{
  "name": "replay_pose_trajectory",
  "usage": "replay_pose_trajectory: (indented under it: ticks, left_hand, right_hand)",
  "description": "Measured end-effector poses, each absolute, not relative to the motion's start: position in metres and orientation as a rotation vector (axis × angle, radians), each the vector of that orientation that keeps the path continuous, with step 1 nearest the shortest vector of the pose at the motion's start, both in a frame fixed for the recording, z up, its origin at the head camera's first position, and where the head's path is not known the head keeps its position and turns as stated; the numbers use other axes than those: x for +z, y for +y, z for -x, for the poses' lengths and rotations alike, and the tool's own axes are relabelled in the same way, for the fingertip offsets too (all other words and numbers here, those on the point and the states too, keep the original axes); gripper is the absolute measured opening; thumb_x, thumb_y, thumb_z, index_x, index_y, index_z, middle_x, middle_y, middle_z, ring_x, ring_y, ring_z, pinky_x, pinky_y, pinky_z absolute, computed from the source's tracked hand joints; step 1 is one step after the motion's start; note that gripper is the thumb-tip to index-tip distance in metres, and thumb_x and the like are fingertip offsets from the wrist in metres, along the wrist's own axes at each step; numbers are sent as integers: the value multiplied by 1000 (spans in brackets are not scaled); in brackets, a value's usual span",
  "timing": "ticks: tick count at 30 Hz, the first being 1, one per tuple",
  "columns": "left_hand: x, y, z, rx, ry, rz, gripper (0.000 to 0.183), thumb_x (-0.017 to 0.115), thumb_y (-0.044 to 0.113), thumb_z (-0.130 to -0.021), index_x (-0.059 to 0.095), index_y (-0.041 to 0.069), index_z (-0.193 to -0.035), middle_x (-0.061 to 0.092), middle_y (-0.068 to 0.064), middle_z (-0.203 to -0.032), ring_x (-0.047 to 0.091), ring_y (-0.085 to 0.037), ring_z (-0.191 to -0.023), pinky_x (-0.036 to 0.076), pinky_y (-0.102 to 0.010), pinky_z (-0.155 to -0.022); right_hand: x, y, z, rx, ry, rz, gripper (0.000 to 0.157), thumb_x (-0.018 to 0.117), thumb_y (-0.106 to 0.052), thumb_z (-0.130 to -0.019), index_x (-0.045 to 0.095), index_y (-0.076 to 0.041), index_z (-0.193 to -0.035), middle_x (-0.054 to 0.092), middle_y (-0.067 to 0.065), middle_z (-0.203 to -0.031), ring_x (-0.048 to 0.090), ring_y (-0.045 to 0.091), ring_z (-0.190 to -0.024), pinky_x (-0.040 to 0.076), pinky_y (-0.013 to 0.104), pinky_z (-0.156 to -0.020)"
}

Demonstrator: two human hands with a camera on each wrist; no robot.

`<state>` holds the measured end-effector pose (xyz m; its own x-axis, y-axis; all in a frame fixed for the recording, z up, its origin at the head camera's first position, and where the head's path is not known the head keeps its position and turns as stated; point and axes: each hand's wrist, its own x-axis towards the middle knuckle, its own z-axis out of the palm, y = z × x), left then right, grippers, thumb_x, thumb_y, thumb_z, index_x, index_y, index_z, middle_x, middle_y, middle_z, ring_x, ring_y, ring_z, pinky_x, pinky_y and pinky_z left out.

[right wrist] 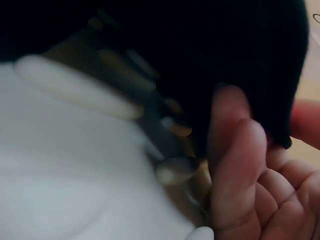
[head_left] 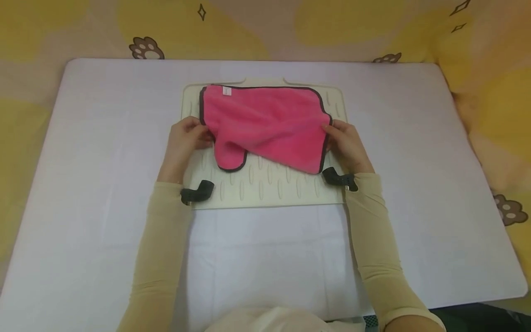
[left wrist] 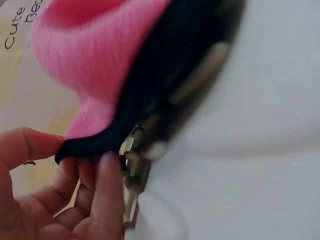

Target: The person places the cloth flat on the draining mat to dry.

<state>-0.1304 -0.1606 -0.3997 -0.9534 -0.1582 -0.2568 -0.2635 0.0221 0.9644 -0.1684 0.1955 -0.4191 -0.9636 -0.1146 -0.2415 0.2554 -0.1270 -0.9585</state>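
Observation:
A pink cloth [head_left: 269, 120] with dark edging and a small white tag is held over a cream ribbed board [head_left: 269, 189]. At its left edge my left hand [head_left: 184, 143] pinches the border between thumb and fingers. My right hand [head_left: 347, 143] pinches the opposite edge. The lower left corner of the cloth hangs in a rounded fold, and its lower edge slants down to the right. In the left wrist view the dark border [left wrist: 90, 147] lies between thumb and fingertips. The right wrist view shows the cloth's dark underside [right wrist: 200, 50] against the fingers.
The board lies on a white table [head_left: 103, 161]. A yellow patterned fabric [head_left: 265, 32] with paw prints runs behind the table and along its sides. Black wrist mounts [head_left: 198, 191] sit on both sleeved forearms, over the board's near corners.

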Motion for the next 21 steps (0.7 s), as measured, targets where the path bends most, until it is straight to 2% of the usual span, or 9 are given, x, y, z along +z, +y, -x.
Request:
replay_pose_trajectory:
  ticks: [5, 9, 12, 16, 21]
  left_hand:
    - [-398, -170, 125, 2088, 2128, 481, 11, 48, 6, -94, 50, 0, -86, 59, 1, -80, 60, -7, -71, 53, -18, -66]
    - [-399, -178, 115, 1909, 2084, 424, 21, 51, 19, -98, 53, -2, -98, 62, 0, -83, 63, -7, -72, 54, -20, -70]
    - [-399, -184, 105, 1773, 2050, 352, 32, 54, 24, -97, 52, -5, -109, 63, -4, -88, 65, -9, -74, 54, -22, -73]
    - [-400, -188, 94, 1674, 1996, 232, 38, 57, 21, -95, 51, -9, -117, 64, -10, -96, 68, -12, -80, 53, -24, -78]
    - [-404, -186, 86, 1662, 1981, 115, 35, 60, 13, -93, 52, -11, -117, 68, -11, -99, 68, -13, -86, 53, -26, -80]
  right_hand:
    - [-419, 194, 167, -2261, 1823, -226, 18, 62, -10, -91, 59, -5, -74, 58, 1, -61, 50, 10, -50, 42, 21, -44]
    - [-415, 192, 162, -2093, 1995, -183, 19, 63, -14, -91, 61, -5, -74, 56, 0, -57, 50, 11, -47, 43, 22, -46]
    - [-410, 194, 153, -1866, 2149, -101, 18, 63, -20, -92, 63, -5, -80, 58, -1, -58, 53, 11, -49, 47, 22, -51]
    - [-406, 200, 138, -1661, 2191, 28, 20, 61, -24, -93, 64, -4, -88, 62, -2, -66, 58, 11, -56, 50, 23, -58]
    - [-408, 205, 120, -1691, 2090, 143, 17, 63, -15, -91, 63, 1, -86, 61, 2, -71, 58, 16, -60, 51, 25, -60]
